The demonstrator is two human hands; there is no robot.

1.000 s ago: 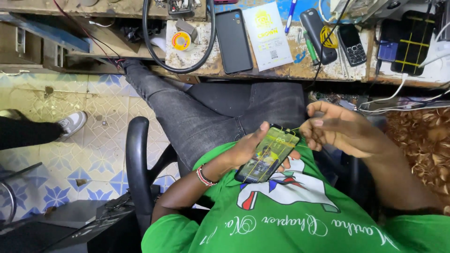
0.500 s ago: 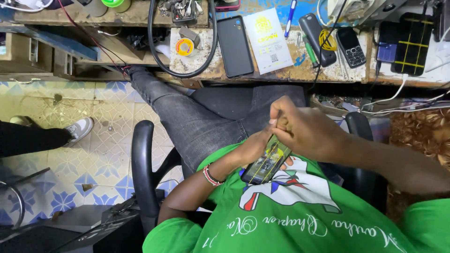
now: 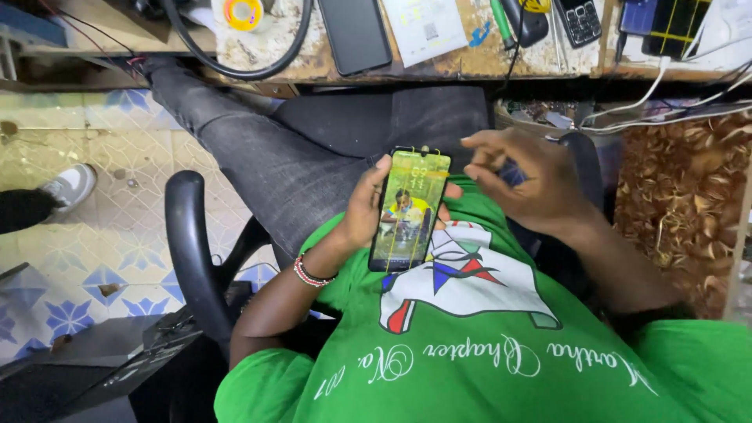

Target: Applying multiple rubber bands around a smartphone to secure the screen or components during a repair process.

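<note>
My left hand (image 3: 368,207) grips a black smartphone (image 3: 410,210) by its left edge, screen up, over my lap and green shirt. The screen is lit with a yellow-tinted picture and thin vertical lines. My right hand (image 3: 529,180) hovers just right of the phone's top, fingers spread and curled, holding nothing that I can see. A beaded bracelet (image 3: 311,272) circles my left wrist.
A worn workbench (image 3: 470,59) runs along the top with a dark phone (image 3: 354,33), a paper card (image 3: 427,27), a keypad phone (image 3: 578,19), a tape roll (image 3: 243,12) and cables. A black chair armrest (image 3: 188,251) is at left. Another person's shoe (image 3: 69,188) rests on the tiled floor.
The phone has been turned upright with its screen facing me. My right hand has lifted off its top and moved to the right. The view has shifted down and closer.
</note>
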